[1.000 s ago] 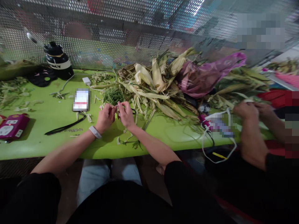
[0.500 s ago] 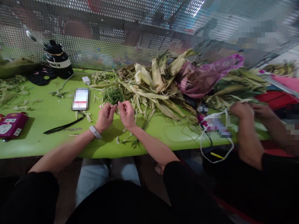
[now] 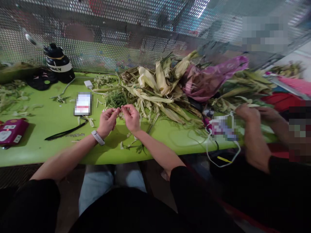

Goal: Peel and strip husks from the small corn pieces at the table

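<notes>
My left hand (image 3: 108,121) and my right hand (image 3: 131,118) meet over the green table (image 3: 73,152), fingertips close together in a pinch. Whatever lies between the fingertips is too small to make out. Just beyond them sits a small heap of thin green strands (image 3: 115,99). A large pile of corn husks (image 3: 155,97), pale and dry, spreads to the right of the heap. Near my right wrist lie a few green and whitish scraps (image 3: 131,146). A white band (image 3: 97,138) circles my left wrist.
A phone (image 3: 83,104) with a black strap (image 3: 65,133), a purple device (image 3: 13,131) and a black bottle (image 3: 59,64) stand left. A pink plastic bag (image 3: 206,81) lies among husks. Another person's hands (image 3: 247,115) work at right, near a white cable (image 3: 239,150). Perforated metal (image 3: 116,38) backs the table.
My hands stay close together, with the left fingers slightly straighter. The whole view has shifted a little. Other things lie as before.
</notes>
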A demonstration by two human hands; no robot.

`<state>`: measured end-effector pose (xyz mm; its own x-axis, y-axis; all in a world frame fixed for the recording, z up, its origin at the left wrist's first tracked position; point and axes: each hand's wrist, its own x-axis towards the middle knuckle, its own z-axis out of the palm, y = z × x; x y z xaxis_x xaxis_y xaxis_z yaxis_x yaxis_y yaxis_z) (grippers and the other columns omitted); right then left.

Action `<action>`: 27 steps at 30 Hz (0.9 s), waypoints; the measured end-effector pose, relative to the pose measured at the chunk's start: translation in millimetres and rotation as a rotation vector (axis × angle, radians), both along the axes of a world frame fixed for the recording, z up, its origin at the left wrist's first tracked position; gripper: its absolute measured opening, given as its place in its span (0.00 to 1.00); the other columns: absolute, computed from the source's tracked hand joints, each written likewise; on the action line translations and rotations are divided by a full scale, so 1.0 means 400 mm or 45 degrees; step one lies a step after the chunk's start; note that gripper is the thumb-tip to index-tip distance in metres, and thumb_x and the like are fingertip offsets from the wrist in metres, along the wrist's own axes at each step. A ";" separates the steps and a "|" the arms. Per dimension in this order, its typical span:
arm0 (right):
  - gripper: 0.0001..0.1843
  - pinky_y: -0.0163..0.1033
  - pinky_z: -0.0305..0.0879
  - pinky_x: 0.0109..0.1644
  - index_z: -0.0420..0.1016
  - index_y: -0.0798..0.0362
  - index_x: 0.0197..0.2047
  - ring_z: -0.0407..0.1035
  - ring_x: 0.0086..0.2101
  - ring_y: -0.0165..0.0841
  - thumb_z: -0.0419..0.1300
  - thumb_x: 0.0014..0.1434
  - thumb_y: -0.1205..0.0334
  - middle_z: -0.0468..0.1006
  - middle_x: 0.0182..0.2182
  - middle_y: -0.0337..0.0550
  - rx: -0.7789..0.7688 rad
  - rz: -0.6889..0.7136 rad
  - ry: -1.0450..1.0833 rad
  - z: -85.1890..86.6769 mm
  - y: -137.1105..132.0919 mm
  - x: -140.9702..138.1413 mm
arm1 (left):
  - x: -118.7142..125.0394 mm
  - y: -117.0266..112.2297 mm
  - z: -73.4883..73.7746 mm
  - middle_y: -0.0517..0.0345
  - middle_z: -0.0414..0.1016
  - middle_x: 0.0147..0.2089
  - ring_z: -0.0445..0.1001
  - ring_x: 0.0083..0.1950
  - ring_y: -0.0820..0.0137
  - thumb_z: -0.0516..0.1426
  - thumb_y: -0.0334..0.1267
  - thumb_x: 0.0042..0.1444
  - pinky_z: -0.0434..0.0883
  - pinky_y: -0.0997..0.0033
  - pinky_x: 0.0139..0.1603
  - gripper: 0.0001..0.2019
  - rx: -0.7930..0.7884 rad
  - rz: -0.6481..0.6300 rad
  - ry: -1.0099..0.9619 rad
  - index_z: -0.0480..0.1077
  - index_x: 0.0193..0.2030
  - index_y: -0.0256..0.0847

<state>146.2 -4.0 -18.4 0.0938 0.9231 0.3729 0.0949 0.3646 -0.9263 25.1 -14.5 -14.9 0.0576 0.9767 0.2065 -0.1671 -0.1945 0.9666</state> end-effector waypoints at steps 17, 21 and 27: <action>0.22 0.34 0.49 0.25 0.66 0.52 0.34 0.53 0.20 0.24 0.54 0.61 0.39 0.61 0.18 0.31 0.075 -0.015 -0.107 -0.019 0.025 -0.007 | 0.000 0.030 -0.013 0.67 0.65 0.16 0.66 0.16 0.77 0.60 0.58 0.54 0.66 0.78 0.17 0.22 0.083 -0.010 0.098 0.66 0.30 0.38; 0.21 0.33 0.50 0.25 0.64 0.51 0.34 0.54 0.21 0.25 0.53 0.62 0.40 0.60 0.19 0.31 0.115 -0.044 -0.051 -0.026 0.033 -0.011 | 0.004 0.027 -0.008 0.69 0.61 0.14 0.58 0.12 0.79 0.59 0.55 0.56 0.56 0.80 0.12 0.20 0.094 0.159 0.199 0.69 0.32 0.38; 0.20 0.33 0.51 0.26 0.62 0.50 0.32 0.55 0.22 0.25 0.54 0.61 0.41 0.60 0.21 0.31 0.127 -0.047 0.046 -0.025 0.039 -0.011 | 0.007 0.020 0.002 0.70 0.59 0.12 0.57 0.11 0.79 0.58 0.53 0.58 0.54 0.79 0.11 0.18 0.036 0.196 0.183 0.72 0.35 0.38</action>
<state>141.9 11.7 -28.4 0.1424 0.8772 0.4585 0.0773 0.4520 -0.8887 28.1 -6.4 -13.9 -0.0610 0.9702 0.2344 0.0057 -0.2345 0.9721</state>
